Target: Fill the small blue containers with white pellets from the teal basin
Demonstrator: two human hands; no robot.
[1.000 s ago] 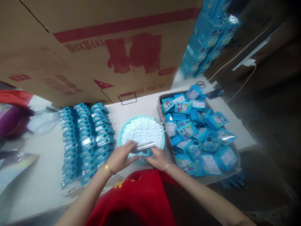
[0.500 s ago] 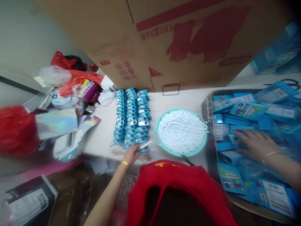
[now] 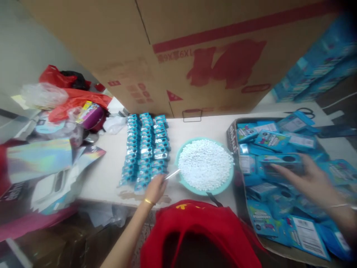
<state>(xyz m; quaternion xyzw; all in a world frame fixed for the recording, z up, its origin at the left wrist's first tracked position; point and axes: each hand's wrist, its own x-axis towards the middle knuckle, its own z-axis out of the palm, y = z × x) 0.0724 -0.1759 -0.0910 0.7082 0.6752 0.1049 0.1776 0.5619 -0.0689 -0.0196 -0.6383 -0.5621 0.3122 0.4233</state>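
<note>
Head view: right fingers (image 3: 292,177) hold blue box (image 3: 277,160) between them (blurred); left fingers (image 3: 160,181) pinch silvery tool (image 3: 173,174)

Head camera: a single view, worn on the person's head, looking forward and down.
Red garment (image 3: 225,223): the wearer's own front, seen from above at 6 o'clock, near the lens.
Teal bowl (image 3: 180,183): just off centre, toward 4 to 5 o'clock.
Hands in view: left hand (image 3: 156,188) at 7 o'clock, right hand (image 3: 314,176) between 3 and 4.
Cardboard box (image 3: 167,70): upright at 12 o'clock, backing the view.
</note>
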